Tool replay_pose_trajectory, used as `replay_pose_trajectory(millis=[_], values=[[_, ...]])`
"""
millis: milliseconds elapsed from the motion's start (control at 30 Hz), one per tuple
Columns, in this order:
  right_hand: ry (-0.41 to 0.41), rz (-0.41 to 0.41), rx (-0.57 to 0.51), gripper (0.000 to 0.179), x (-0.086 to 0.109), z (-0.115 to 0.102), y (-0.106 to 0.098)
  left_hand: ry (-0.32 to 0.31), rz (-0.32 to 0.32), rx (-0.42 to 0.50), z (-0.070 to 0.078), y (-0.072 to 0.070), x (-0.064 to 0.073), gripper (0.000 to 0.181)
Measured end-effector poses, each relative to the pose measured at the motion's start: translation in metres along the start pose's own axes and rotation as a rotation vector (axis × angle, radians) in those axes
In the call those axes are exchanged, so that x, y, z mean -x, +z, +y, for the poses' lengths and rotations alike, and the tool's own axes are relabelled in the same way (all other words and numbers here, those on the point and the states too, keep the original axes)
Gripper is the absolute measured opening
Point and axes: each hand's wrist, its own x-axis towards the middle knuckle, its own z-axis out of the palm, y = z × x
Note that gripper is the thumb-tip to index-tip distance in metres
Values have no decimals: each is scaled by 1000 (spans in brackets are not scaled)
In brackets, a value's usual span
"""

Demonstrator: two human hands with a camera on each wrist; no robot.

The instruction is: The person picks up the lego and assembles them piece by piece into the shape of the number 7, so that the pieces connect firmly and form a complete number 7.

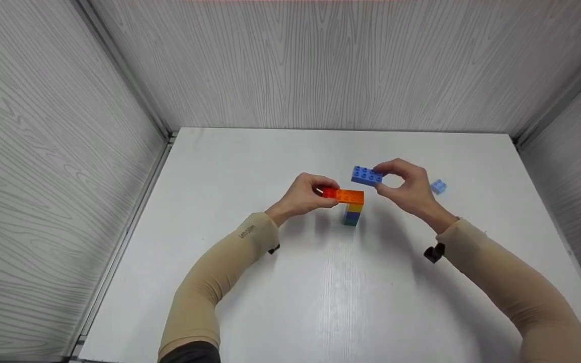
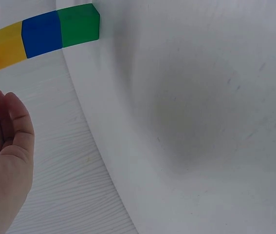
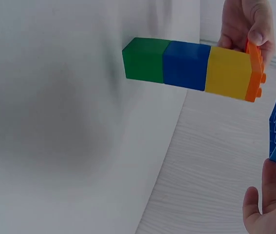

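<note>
A tower of building bricks stands on the white table: a green brick [image 3: 146,60] at the bottom, a dark blue brick [image 3: 186,65], then a yellow brick [image 3: 229,72]. Across its top lies a flat orange brick [image 1: 352,196], jutting out to the left. My left hand [image 1: 306,194] pinches a red brick [image 1: 329,192] at that jutting end, thumb in front and fingers behind. Up to the right of the tower, my right hand [image 1: 410,187] holds a blue brick [image 1: 365,175] by its right end, studs up and clear of the orange one. Its hollow underside shows in the right wrist view.
A small light blue brick [image 1: 438,186] lies on the table [image 1: 290,302], just right of my right hand. Grey wood-grain walls [image 1: 321,65] rise behind the table and at both sides.
</note>
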Motion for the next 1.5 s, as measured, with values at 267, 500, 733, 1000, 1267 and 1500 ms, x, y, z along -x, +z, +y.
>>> replay_pose_trajectory(millis=[267,500,733,1000,1267,1500], values=[[-75,-121,-61,33,2,-9,18,53,0,-3,0,0,-1,36],[-122,-166,-57,29,2,-7,31,36,6,-8,-1,1,-1,39],[-149,-173,-63,29,1,-2,36,73,8,2,-2,2,-3,34],[-188,-194,-54,30,-1,-1,38,70,5,29,-2,1,-2,31],[-212,-199,-52,32,0,0,41,48,7,47,1,0,0,36],[-273,-185,23,36,3,3,42,61,8,53,3,0,0,37]])
